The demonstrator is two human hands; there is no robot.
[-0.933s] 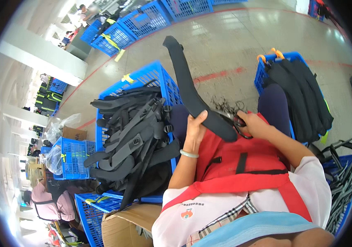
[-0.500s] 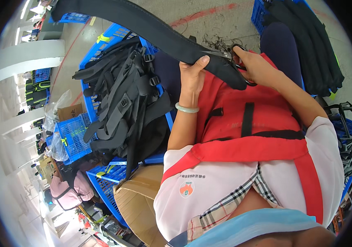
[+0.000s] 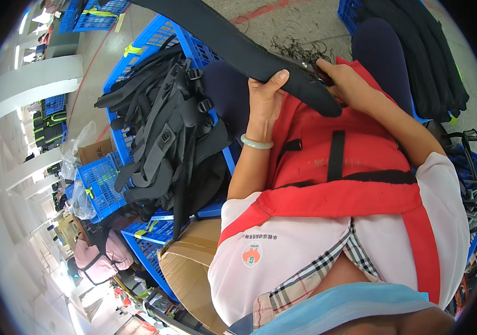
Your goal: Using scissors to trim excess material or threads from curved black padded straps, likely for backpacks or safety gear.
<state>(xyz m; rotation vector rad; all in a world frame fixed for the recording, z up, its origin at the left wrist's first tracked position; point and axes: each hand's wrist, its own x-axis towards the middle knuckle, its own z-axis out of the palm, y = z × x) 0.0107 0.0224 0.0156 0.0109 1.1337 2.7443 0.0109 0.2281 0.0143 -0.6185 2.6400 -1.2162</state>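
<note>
A long black padded strap (image 3: 233, 44) stretches from the far left edge of the view down to a rounded end over my lap. My left hand (image 3: 266, 106) is closed around it near that end, thumb pressed on top. My right hand (image 3: 350, 86) is closed on the handles of a pair of scissors (image 3: 320, 73), held against the strap's far edge. The blades are mostly hidden behind the strap, so whether they are apart cannot be seen. Beneath both hands lies a red apron (image 3: 305, 162) with black bands.
On my left a blue crate (image 3: 116, 75) overflows with black straps and buckles (image 3: 163, 134). Black padded pieces (image 3: 417, 61) hang over another crate at right. Loose thread scraps (image 3: 302, 49) litter the floor ahead. A cardboard box (image 3: 191, 259) and a person in pink (image 3: 99, 259) are at lower left.
The strap's far end has moved up and right, partly out of view. Less of the scissors shows now, as the blades have slipped farther behind the strap. Both hands keep their hold.
</note>
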